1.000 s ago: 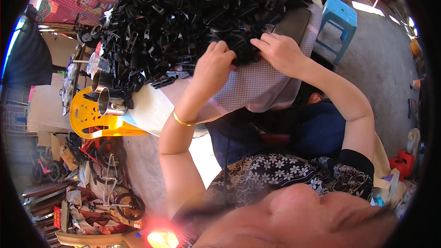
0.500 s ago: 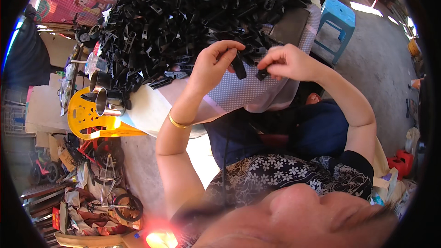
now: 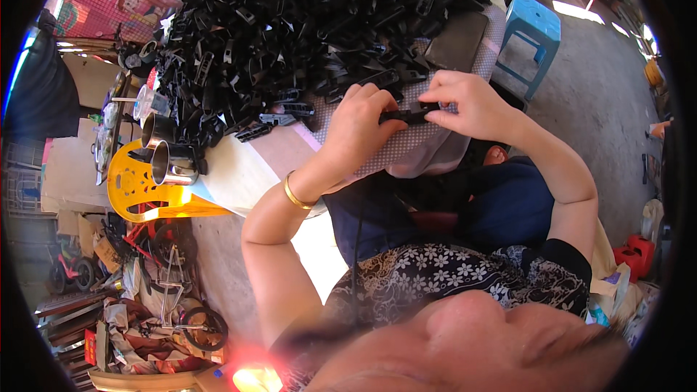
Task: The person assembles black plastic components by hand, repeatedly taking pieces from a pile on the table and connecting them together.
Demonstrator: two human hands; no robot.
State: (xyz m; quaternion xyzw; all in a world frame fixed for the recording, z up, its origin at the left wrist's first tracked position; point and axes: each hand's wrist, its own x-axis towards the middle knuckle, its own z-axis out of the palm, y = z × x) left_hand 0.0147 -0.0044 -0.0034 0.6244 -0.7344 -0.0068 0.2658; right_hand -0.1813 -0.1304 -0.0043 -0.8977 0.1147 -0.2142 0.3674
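Above the near edge of the table, my left hand [image 3: 360, 125] is closed around one end of a slim black plastic part [image 3: 408, 115]. My right hand [image 3: 470, 103] pinches the other end between thumb and fingers. The part lies nearly level between the two hands, and my fingers cover both its ends. Whether it is one part or two pressed together cannot be made out. Just beyond my hands rises a large heap of similar black plastic parts [image 3: 290, 29], with a few loose ones at its near edge.
A patterned cloth [image 3: 283, 152] covers the table. A dark flat panel [image 3: 457, 40] lies right of the heap. Metal cups [image 3: 173, 163] stand on a yellow chair [image 3: 123, 181] at the left. A blue stool [image 3: 534, 22] stands on the right.
My hands have come together. The separate black parts they held apart now meet in one line between them. My left hand has turned and shifted right and slightly nearer.
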